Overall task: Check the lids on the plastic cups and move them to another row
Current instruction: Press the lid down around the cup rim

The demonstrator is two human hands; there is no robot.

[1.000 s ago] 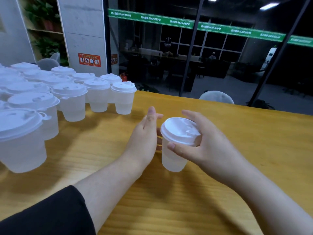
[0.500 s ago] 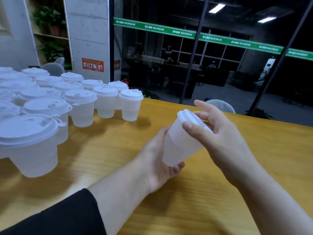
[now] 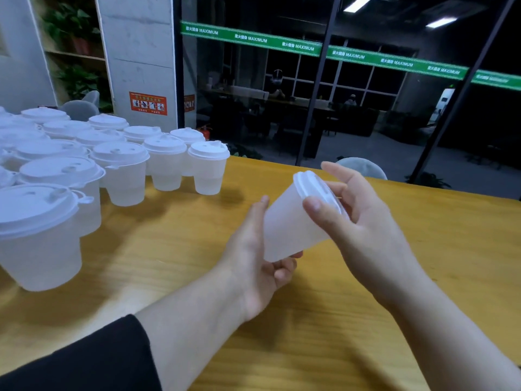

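Lifted off the yellow wooden tabletop (image 3: 423,263) where it stood a second ago, the translucent frosted plastic cup (image 3: 293,227) now hangs in the air between both hands, tipped well over so that its white snap-on lid (image 3: 315,190) faces up and away toward the right hand. Half a second ago it was already tilted much like this; little has shifted since.

Cradling from below, the left hand (image 3: 259,263) has its fingers curled round the cup's narrow base and its thumb laid along the near side — a support hold that frees the other hand to work. Over the lid end, the right hand (image 3: 363,230) pinches the rim, thumb on the near edge, fingers spread behind the lid. That split looks deliberate: the base is steadied while the rim is pressed or felt for a loose seam, and the tilt brings the lid edge into view.

Well off to the left of this grip stand the other lidded white plastic cups (image 3: 118,170), packed in rows on the tabletop, some with a little clear liquid at the bottom. Whether the held cup contains any I cannot tell.

My reading is that the lid check is under way and the move to another row is not yet begun.
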